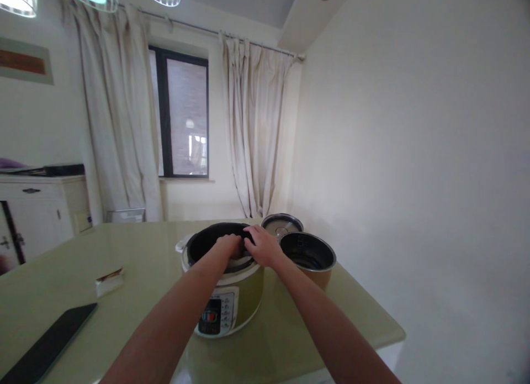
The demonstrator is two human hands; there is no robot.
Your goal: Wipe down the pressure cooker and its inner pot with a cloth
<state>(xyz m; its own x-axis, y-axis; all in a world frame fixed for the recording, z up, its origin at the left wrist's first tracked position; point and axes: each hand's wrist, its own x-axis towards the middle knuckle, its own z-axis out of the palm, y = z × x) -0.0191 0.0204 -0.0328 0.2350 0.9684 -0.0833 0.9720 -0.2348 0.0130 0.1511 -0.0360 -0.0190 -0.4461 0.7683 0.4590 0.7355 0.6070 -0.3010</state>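
Note:
An electric pressure cooker [248, 301] with a dark interior and a front control panel [216, 312] stands on the table in front of me, with no lid on it. My left hand [230, 245] reaches into its opening, fingers curled downward; whatever they grip is hidden. At the right side of the opening is my right hand [264, 246], its thumb and forefinger apart, close to the left hand. Just right of the cooker stands an inner pot [317, 276], dark inside and tan outside. A round lid [282, 225] sits behind that pot.
The pale green tabletop [141, 317] holds a dark flat object [52, 342] at the left and a small white packet [110, 283] beyond it. A white wall [414, 179] rises along the right. Behind the table are curtains [259, 124] and a window [186, 113].

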